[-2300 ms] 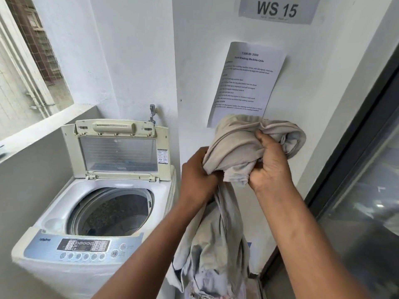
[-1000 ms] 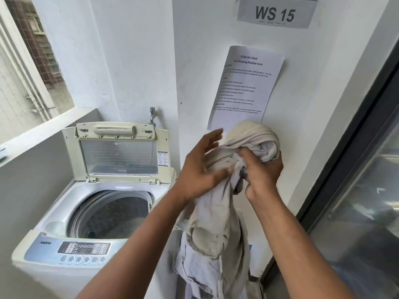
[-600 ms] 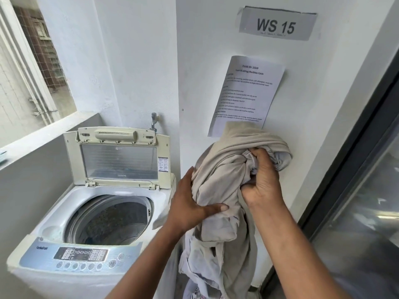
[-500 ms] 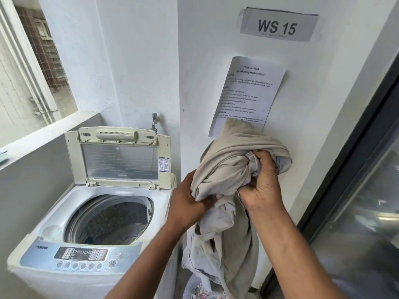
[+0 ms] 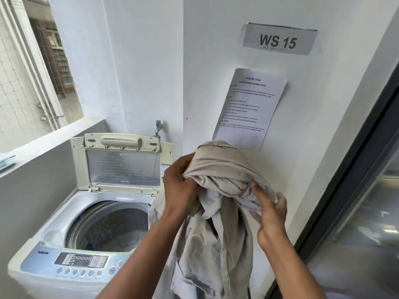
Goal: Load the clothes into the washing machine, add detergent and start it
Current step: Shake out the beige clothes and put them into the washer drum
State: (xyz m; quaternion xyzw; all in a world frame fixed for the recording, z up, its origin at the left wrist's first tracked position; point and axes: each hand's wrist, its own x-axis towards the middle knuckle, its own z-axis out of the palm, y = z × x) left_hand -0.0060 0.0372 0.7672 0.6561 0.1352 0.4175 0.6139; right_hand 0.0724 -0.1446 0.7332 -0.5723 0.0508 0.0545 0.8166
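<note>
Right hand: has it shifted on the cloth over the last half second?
Yes. The right hand has dropped lower, further beneath the wall sheet, now cupping the cloth from below.

Two hands and forearms, as seen from above. The left hand (image 5: 179, 186) is showing its back, with knuckles and finger creases standing out sharply. The right hand (image 5: 269, 216) is showing its thumb side and is appearing softer in outline (motion blur is smearing its edges). Behind each wrist, the left forearm (image 5: 140, 260) and the right forearm (image 5: 289, 266) are running bare to the picture's lower edge, both slim and evenly tapered.
</note>
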